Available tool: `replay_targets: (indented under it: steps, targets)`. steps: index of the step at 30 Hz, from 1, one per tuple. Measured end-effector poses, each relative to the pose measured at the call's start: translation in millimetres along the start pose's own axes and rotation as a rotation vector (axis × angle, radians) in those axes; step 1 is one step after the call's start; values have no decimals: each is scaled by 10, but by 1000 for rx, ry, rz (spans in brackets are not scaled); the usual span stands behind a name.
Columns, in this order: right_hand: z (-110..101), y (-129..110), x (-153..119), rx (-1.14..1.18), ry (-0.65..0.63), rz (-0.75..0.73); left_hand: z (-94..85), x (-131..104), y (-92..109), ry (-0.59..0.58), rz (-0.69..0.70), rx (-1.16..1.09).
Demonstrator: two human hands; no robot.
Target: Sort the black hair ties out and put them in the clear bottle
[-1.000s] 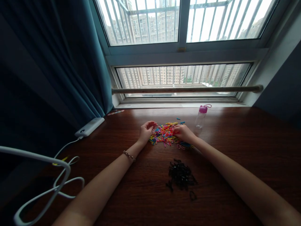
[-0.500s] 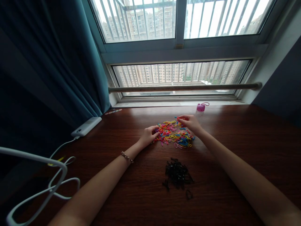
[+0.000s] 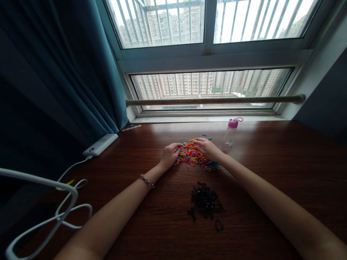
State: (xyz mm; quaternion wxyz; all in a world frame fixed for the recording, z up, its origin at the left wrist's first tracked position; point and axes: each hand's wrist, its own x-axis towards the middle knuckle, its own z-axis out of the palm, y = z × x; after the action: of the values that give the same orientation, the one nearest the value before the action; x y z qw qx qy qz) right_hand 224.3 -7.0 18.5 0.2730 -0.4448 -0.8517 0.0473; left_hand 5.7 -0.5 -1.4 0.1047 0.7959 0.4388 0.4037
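A loose heap of small, brightly coloured looped clips lies on the brown wooden table. At the heap's left edge rests my left hand, its fingers curved and the thumb a little apart, touching the outer clips. My right hand reaches over the heap from the right with fingers stretched across the clips, hiding part of them. Nothing lifted shows in either hand. Nearer to me is a pile of small black clips, with one black loop lying apart.
A clear bottle with a pink cap stands behind my right hand. Two blue clips lie beyond the heap. At left are a white power strip, white cables and a blue curtain. The window is ahead.
My right hand has moved left and nearer, from the heap's far right edge onto its middle, and clips there have shifted leftward. The bottle now shows fully. My left hand has barely moved.
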Motion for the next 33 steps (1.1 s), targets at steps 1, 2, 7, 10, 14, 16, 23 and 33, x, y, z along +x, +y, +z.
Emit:
replay_targets:
  steps: [1, 2, 7, 10, 14, 16, 23, 33]
  targets:
    - [49, -16, 37, -68, -42, 9, -2, -1, 1, 15, -7, 1]
    - [94, -31, 75, -125, -88, 27, -4, -2, 1, 26, -16, 0]
    - [212, -208, 142, -167, -242, -26, 6, 6, -27, 1, -59, -11]
    - [206, -415, 28, -125, -250, -158, 42, 21, -63, -68, -51, 6]
    - [127, -605, -195, -94, -263, -278, 76, 20, -70, -220, 19, 58]
    - [59, -600, -292, -93, -272, -301, 72, 6, -48, -267, 66, 66]
    - [-202, -227, -620, -188, -202, -113, -18, 9, 47, -263, 34, 46]
    - [-238, 183, -632, 3, -41, 66, -376, 169, 57, -542, -173, 262]
